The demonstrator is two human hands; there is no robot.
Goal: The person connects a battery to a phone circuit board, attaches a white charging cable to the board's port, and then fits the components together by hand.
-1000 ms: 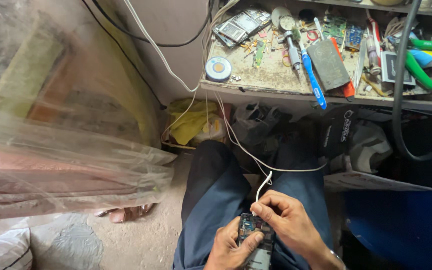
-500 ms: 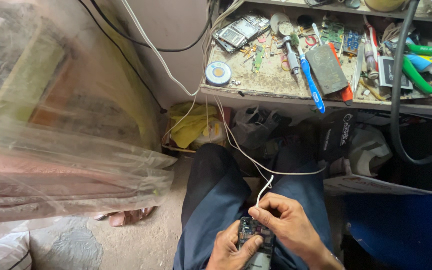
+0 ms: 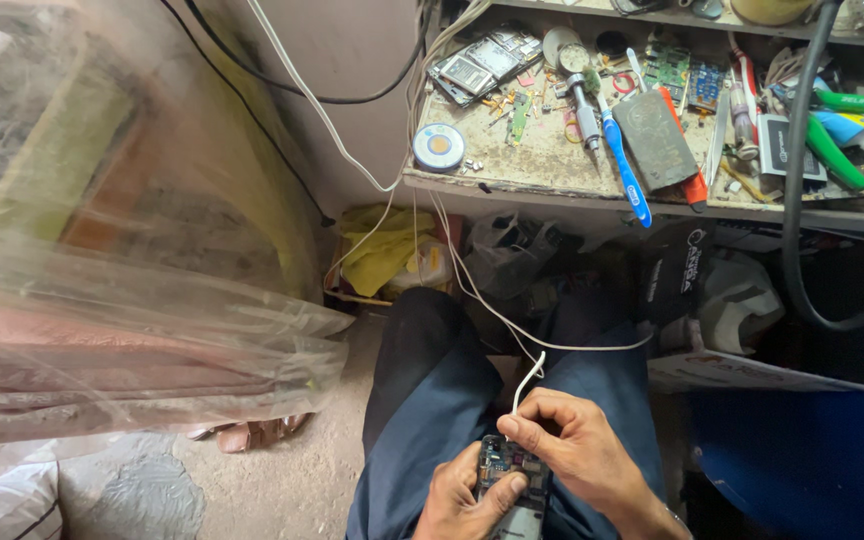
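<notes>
Barely shifted, two hands (image 3: 512, 475) grip one opened phone (image 3: 512, 475), seemingly.

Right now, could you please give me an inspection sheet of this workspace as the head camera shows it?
Surface: dusty workbench, crowded.
Job's things: opened phone showing its circuit board, over the lap.
Clutter: blue toothbrush, solder reel, green-handled pliers, loose boards.
Grippers: left hand grips the phone; right hand pinches a white cable's end at the board.
Cables: white cable runs up to the bench; black hose hangs right.
Surroundings: plastic-wrapped bundle left, yellow cloth under the bench.
</notes>
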